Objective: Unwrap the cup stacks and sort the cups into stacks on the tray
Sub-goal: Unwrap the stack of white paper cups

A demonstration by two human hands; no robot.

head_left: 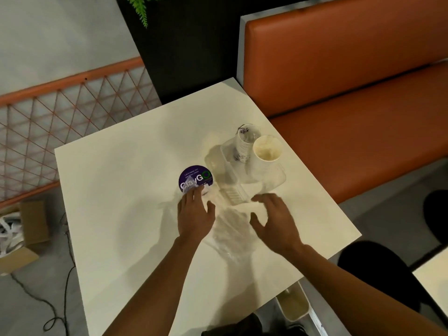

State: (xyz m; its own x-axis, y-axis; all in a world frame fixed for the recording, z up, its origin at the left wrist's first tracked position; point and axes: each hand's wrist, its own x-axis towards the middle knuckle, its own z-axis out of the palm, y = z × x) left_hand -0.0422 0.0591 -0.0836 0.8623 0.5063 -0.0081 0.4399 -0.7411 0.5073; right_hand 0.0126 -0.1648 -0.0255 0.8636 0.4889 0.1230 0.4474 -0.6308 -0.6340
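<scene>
Head view, looking down on a cream table [121, 202]. At centre, a crumpled sheet of clear plastic wrap [232, 229] lies loose on the tabletop between two bare hands. At one o'clock from it sits a clear tray [274, 183], its surface hard to trace against the table. On the tray stand two upright stacks: a stack of patterned cups [243, 146] with purple marks, and touching its right side, a stack of plain cream cups [268, 151]. The left hand [195, 214] rests at nine o'clock of the wrap, fingers spread flat, fingertips pressing a scrap of plastic over a round purple sticker [196, 178]; it grips nothing that can be made out. The right hand [274, 219] hovers at three o'clock of the wrap, fingers splayed wide and blurred, holding nothing. An orange bench [351, 93] lies beyond the table at one o'clock. Judging from this, both stacks appear unwrapped and already set on the tray, so the sorting looks nearly finished; only the loose wrap seems left to clear
</scene>
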